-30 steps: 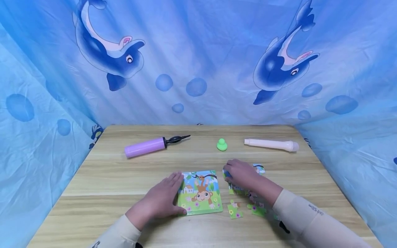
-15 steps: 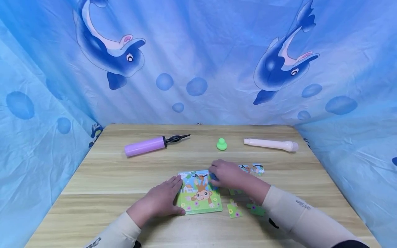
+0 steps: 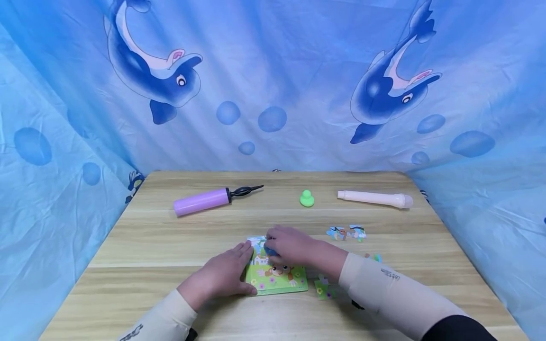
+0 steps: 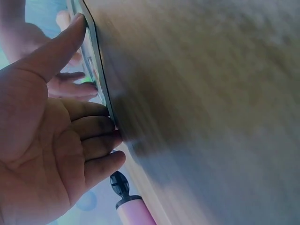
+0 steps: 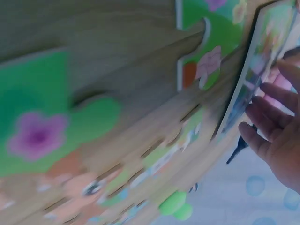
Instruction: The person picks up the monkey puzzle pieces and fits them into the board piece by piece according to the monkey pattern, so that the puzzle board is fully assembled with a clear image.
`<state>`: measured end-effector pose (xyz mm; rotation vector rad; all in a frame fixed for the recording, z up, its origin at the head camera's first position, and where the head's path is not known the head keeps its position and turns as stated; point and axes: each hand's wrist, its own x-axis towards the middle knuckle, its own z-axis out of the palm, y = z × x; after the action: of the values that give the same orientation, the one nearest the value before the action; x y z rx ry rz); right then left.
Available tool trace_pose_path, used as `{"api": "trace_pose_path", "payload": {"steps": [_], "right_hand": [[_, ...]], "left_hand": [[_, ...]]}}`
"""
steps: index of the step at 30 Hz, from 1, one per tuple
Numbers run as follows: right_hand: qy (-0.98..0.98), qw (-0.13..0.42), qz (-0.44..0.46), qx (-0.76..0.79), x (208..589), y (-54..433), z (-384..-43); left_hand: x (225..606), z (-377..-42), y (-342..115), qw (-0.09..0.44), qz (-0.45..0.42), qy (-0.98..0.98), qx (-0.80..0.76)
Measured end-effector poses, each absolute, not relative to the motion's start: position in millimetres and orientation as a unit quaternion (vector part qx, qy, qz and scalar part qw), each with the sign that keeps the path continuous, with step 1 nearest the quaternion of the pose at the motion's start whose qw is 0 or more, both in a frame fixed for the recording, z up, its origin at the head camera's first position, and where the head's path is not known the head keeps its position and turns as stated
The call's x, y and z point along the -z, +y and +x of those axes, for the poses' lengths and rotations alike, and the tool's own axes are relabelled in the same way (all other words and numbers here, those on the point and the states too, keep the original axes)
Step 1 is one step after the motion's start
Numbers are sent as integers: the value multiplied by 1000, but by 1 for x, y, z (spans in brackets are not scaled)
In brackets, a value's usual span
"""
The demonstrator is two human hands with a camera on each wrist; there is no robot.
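A square puzzle board [image 3: 277, 286] with a monkey picture lies at the table's middle front. My left hand [image 3: 222, 272] rests along its left edge; the left wrist view shows the thumb and fingertips touching the rim. Over the board's upper left part, my right hand [image 3: 292, 246] holds a puzzle piece [image 3: 259, 255] with a house and white fence by its fingertips. The hand covers much of the monkey. Right of the board lie loose puzzle pieces: a flowered corner piece [image 3: 322, 290] and joined-looking branch pieces [image 3: 346, 232]. My right forearm hides others.
Along the back of the wooden table [image 3: 141, 237] lie a purple hand pump [image 3: 202, 202] with a black nozzle, a small green knobbed object [image 3: 306, 199] and a pale microphone-shaped stick [image 3: 375, 199]. A blue dolphin-print curtain [image 3: 273, 71] stands behind and on both sides.
My right hand has moved left from the loose pieces to the board's upper left part, bringing a puzzle piece with it. My left hand stays on the board's left edge.
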<state>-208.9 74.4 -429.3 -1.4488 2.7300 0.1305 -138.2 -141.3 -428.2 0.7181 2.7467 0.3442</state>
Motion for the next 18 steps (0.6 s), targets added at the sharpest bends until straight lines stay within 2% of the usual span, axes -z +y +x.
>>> {"api": "trace_pose_path", "payload": {"steps": [7,18], "right_hand": [[873,39,-485,-40,435,95,-207],[869,29,-488,-76,437,87,-208]], "left_hand": [[426,-138,-142,145,244,951,-121],[427,-138,-142,150,247,948,-130]]}}
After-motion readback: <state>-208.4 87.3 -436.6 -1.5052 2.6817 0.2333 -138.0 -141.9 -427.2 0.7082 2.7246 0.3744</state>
